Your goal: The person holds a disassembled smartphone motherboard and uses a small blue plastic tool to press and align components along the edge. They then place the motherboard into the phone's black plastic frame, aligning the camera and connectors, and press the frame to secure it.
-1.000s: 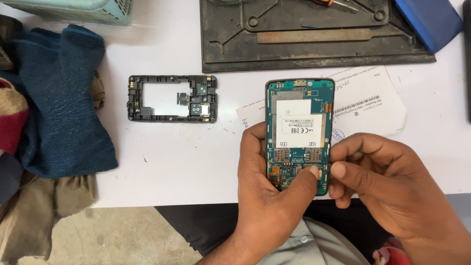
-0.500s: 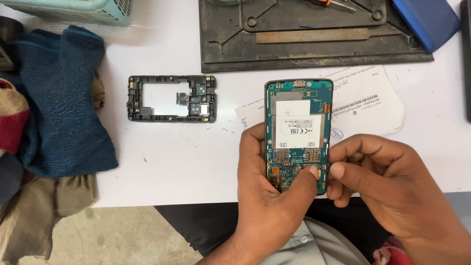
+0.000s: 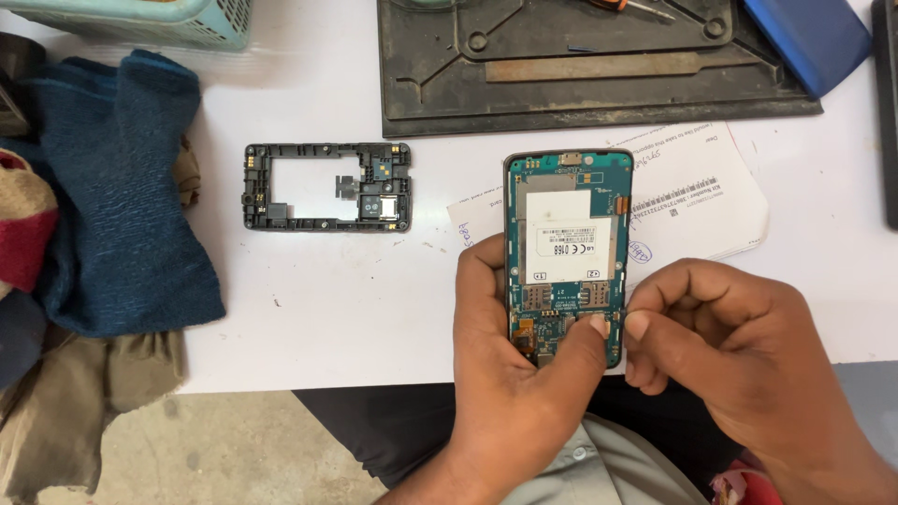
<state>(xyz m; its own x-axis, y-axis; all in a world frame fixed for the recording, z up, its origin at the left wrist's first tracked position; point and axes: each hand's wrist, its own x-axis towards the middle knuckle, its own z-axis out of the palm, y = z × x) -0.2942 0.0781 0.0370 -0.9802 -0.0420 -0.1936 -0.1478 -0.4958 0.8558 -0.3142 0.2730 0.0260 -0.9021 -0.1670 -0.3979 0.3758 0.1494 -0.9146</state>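
Blue cloth point(image 3: 122, 187) bunched at tabletop point(image 3: 327, 318) left edge. Black phone frame point(image 3: 327, 187) lies flat, well apart from the hands. Left hand point(image 3: 514, 374) cradles opened phone point(image 3: 569, 252) near the tabletop's front edge, fingers clamped around it, thumb on the lower circuit board. Right hand point(image 3: 739, 355) fingers curled together, tips touching phone's lower right edge. Printed paper slip point(image 3: 692, 196) beneath.

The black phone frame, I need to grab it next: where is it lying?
In the head view, the black phone frame lies flat on the white table, left of the opened phone, beside the blue cloth.
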